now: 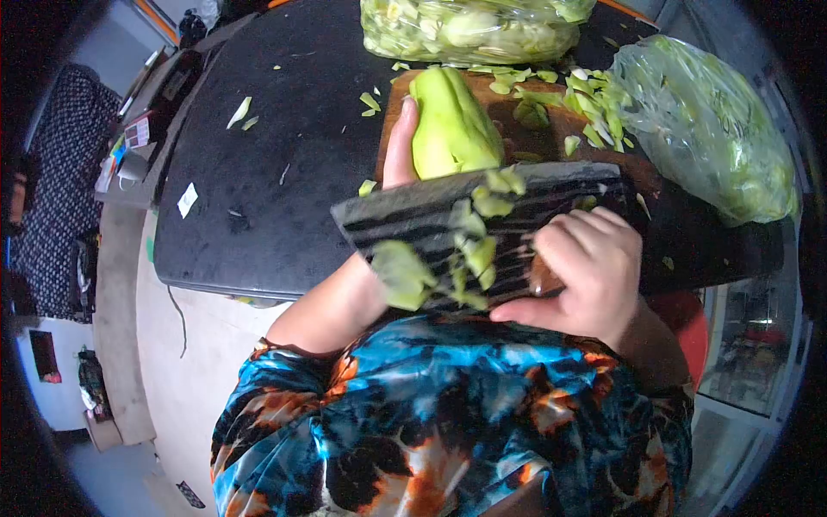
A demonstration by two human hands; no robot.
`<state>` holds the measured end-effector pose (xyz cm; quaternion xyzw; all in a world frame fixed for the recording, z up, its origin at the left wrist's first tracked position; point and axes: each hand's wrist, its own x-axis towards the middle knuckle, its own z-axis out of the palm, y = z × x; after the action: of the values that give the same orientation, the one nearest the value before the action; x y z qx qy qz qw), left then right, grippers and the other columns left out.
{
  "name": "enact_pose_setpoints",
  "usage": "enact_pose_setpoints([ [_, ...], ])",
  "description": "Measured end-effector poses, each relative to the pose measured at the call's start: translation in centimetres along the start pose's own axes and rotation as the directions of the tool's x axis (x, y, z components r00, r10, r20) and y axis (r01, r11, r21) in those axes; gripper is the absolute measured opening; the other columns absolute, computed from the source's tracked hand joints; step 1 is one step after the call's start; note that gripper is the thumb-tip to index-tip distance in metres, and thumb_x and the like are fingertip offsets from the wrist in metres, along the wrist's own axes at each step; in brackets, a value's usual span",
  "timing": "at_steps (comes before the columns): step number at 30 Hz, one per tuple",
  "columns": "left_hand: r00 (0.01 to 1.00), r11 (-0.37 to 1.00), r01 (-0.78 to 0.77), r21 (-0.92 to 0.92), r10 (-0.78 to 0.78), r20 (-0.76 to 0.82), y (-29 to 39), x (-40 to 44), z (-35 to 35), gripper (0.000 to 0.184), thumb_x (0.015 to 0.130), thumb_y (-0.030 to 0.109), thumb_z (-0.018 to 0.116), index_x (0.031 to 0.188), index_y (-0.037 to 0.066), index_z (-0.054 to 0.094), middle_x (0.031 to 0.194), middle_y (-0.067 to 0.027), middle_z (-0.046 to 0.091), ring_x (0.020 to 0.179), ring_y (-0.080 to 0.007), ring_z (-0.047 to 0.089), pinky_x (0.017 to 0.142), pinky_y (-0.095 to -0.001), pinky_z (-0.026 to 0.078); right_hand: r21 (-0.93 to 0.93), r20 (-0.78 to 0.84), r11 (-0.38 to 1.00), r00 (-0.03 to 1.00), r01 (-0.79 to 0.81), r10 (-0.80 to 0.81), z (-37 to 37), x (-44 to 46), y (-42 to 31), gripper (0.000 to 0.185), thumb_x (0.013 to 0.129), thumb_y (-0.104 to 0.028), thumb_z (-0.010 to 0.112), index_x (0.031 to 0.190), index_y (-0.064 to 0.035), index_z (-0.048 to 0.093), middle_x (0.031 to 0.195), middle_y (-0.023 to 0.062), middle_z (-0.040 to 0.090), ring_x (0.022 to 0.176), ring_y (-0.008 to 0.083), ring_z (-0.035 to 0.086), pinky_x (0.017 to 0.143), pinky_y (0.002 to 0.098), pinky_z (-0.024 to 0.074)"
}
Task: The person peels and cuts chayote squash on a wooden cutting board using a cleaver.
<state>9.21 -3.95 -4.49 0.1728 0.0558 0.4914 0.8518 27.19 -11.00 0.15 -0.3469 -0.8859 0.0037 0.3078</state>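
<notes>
A large pale green vegetable, probably a chayote, stands tilted over the wooden cutting board. My left hand holds it from the left; the thumb lies along its side, while the other fingers are hidden behind the vegetable and blade. My right hand is closed around the brown wooden handle of a cleaver. The wide dark blade is held just in front of the vegetable's lower end and crosses my left wrist in view. Several thin green slices cling to its face, slightly blurred.
A clear plastic bag of green pieces sits at the table's far edge, and another bag is at the right. Loose slices lie between them on the board. Scraps dot the black table. A red stool shows at lower right.
</notes>
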Motion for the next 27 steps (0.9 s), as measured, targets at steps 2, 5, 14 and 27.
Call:
enact_pose_setpoints([
  [2, 0.991, 0.990, -0.126, 0.069, 0.129, -0.041, -0.4, 0.0, 0.1, 0.061, 0.083, 0.062, 0.043, 0.110, 0.008, 0.052, 0.094, -0.0109, 0.062, 0.081, -0.0216, 0.062, 0.074, -0.0358, 0.052, -0.023, 0.005, 1.000, 1.000, 0.013, -0.013, 0.4, -0.2, -0.2, 0.058, 0.060, -0.061, 0.068, 0.065, -0.0059, 0.048, 0.059, 0.0072, 0.048, 0.054, 0.0263, 0.051, 0.051, 0.0352, 0.0378],
  [5, 0.989, 0.988, -0.115, 0.104, 0.123, -0.080, -0.5, -0.5, 0.9, 0.061, 0.083, 0.061, 0.043, 0.111, 0.008, 0.052, 0.094, -0.0106, 0.062, 0.081, -0.0217, 0.062, 0.073, -0.0360, 0.052, -0.030, 0.004, 0.999, 1.000, -0.012, 0.012, 0.7, -0.1, 0.0, 0.058, 0.061, -0.060, 0.067, 0.064, -0.0064, 0.047, 0.059, 0.0069, 0.048, 0.054, 0.0262, 0.051, 0.051, 0.0349, 0.0376],
  [14, 0.984, 0.985, -0.003, 0.175, 0.034, -0.174, -1.6, -1.4, 1.3, 0.057, 0.084, 0.056, 0.045, 0.119, 0.011, 0.047, 0.104, -0.0120, 0.058, 0.087, -0.0267, 0.061, 0.067, -0.0479, 0.054, -0.051, -0.214, 0.894, 0.880, -0.444, 0.425, 1.3, 1.4, 5.2, 0.048, 0.076, -0.052, 0.062, 0.067, -0.0061, 0.050, 0.055, 0.0136, 0.050, 0.050, 0.0310, 0.052, 0.045, 0.0405, 0.0382],
  [27, 0.994, 0.991, 0.106, -0.076, -0.105, 0.025, 0.0, 0.1, -1.0, 0.055, 0.084, 0.056, 0.044, 0.107, 0.008, 0.057, 0.095, -0.0119, 0.063, 0.085, -0.0235, 0.062, 0.075, -0.0359, 0.051, 0.068, 0.071, 0.990, 0.991, -0.122, 0.117, -0.1, 0.1, 0.3, 0.057, 0.066, -0.058, 0.067, 0.064, -0.0053, 0.044, 0.055, 0.0093, 0.046, 0.052, 0.0323, 0.050, 0.050, 0.0381, 0.0384],
])
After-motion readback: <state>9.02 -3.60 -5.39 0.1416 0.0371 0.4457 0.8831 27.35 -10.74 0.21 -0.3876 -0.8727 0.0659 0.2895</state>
